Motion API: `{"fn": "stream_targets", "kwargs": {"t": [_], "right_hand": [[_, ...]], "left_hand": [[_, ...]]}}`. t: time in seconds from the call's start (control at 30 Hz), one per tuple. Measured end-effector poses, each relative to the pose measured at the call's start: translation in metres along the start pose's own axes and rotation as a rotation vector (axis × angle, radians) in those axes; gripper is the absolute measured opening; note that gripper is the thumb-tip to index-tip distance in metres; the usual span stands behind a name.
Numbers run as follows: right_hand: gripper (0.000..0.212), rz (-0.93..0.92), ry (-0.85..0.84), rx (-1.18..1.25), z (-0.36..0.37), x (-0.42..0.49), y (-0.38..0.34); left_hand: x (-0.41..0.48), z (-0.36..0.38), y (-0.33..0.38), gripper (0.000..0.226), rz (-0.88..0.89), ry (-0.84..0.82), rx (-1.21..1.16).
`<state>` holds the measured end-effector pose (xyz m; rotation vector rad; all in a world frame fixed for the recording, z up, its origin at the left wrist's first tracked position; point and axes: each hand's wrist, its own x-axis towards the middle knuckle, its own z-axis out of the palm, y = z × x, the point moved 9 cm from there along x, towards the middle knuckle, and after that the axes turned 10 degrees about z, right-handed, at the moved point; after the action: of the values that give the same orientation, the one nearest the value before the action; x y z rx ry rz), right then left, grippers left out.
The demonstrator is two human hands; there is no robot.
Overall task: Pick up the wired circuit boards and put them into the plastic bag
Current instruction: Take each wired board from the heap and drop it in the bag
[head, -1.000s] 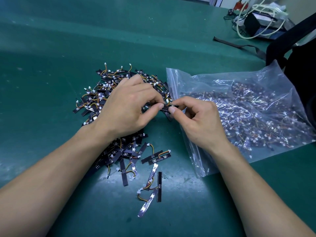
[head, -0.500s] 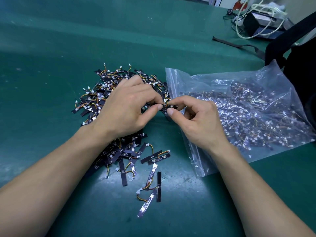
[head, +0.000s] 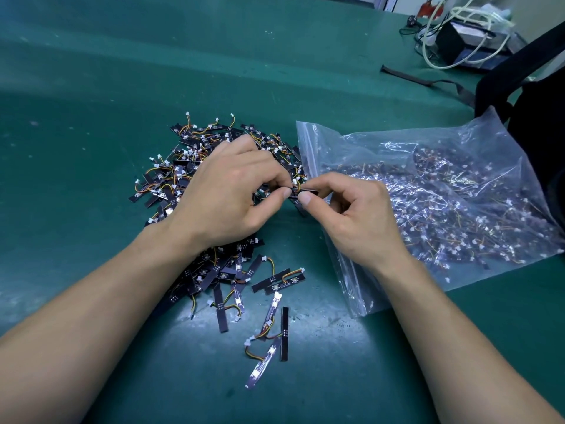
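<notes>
Two bare hands pinch one wired circuit board beside the mouth of a clear plastic bag on a green desk.

Nearest, a few loose black strip-shaped circuit boards (head: 284,333) with orange and yellow wires and white plugs lie scattered on the green matted desk (head: 336,387). Beyond them the left hand (head: 226,194) and right hand (head: 351,215) meet, thumb and curled fingers (head: 304,198) of each grasping one short black wired board (head: 301,190), just beside the bag's zip edge. The left hand covers part of a dense heap of the same boards (head: 171,179). The right wrist crosses in front of the crumpled clear zip-top plastic bag (head: 458,166), which lies flat and holds many more boards. Farthest right are a flat dark strap (head: 428,81), a black box under looped white cables (head: 458,47) and a black fabric bag (head: 541,133).
</notes>
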<state>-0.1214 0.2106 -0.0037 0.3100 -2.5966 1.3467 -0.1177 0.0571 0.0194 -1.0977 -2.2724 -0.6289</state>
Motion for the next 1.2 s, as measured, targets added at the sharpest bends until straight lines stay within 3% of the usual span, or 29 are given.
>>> {"fn": "stream_targets", "kwargs": {"t": [1.2], "right_hand": [[0.006,0.046,-0.008,0.056,0.0003,0.0003,0.0033]], "left_hand": [[0.0002,0.0004,0.0000,0.011,-0.007,-0.009,0.000]]}}
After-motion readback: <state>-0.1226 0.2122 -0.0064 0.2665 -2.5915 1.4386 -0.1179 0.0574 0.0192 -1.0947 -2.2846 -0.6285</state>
